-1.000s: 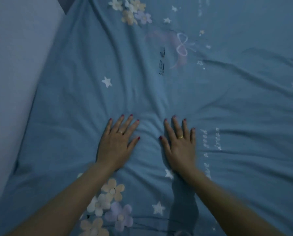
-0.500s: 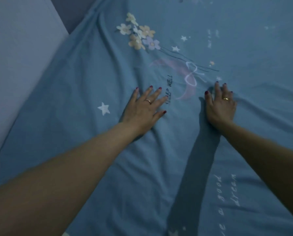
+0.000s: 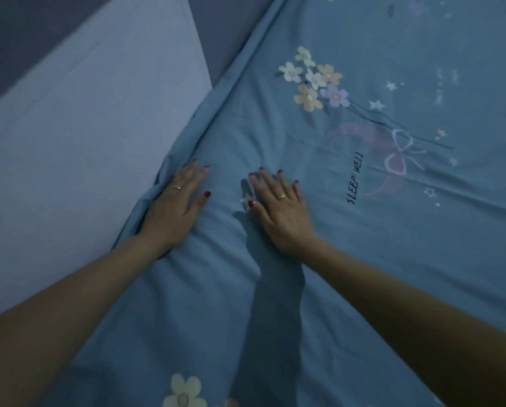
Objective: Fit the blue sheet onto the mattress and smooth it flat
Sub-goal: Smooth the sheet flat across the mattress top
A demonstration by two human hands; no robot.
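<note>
The blue sheet (image 3: 348,259), printed with flowers, stars, a bow and the words SLEEP WELL, covers the mattress across most of the view. Its left edge is bunched in a fold along the pale wall. My left hand (image 3: 177,207) lies flat, fingers straight, pressing the sheet right at that bunched edge. My right hand (image 3: 281,210) presses flat on the sheet a palm's width to the right, fingers spread. Small creases fan out between and around both hands. The mattress itself is hidden under the sheet.
A pale lilac wall or panel (image 3: 78,148) runs along the bed's left side, touching the sheet's edge. A darker strip (image 3: 225,30) shows beyond it at the top.
Both hands have slid left across the sheet, from beside the SLEEP WELL print to the wall-side edge. The view has turned left with them.
</note>
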